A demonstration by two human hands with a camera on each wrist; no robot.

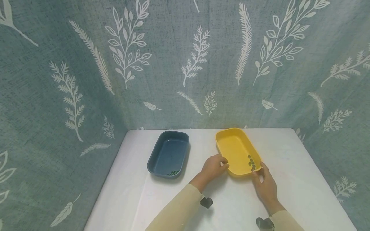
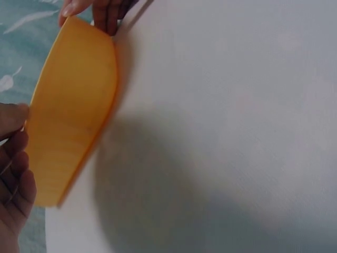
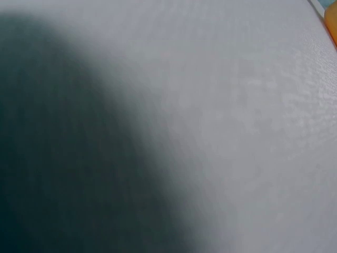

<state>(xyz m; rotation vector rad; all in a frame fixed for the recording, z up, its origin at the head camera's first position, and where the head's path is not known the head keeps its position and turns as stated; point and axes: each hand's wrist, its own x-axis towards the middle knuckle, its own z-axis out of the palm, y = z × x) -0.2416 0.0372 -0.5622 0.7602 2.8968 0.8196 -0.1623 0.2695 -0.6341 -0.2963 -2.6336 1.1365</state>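
A yellow rectangular tray (image 1: pixel 232 147) with rounded corners sits at the right of the table, turned slightly askew. Several small green round pieces (image 1: pixel 251 161) lie in its near right corner. My left hand (image 1: pixel 213 167) holds the tray's rim at the near left, thumb at the top edge and fingers curled against the outer wall in the left wrist view. At the near right corner, my right hand (image 1: pixel 265 186) grips the rim between thumb and fingers. The right wrist view catches only a sliver of the tray (image 3: pixel 331 21); the right hand is outside it.
To the left stands a dark blue tray (image 1: pixel 171 150) of similar shape, with several small green pieces (image 1: pixel 173 173) at its near end. Both trays rest on a white table (image 1: pixel 162 199). Patterned blue-green cloth (image 1: pixel 173 64) hangs behind the table and along its sides.
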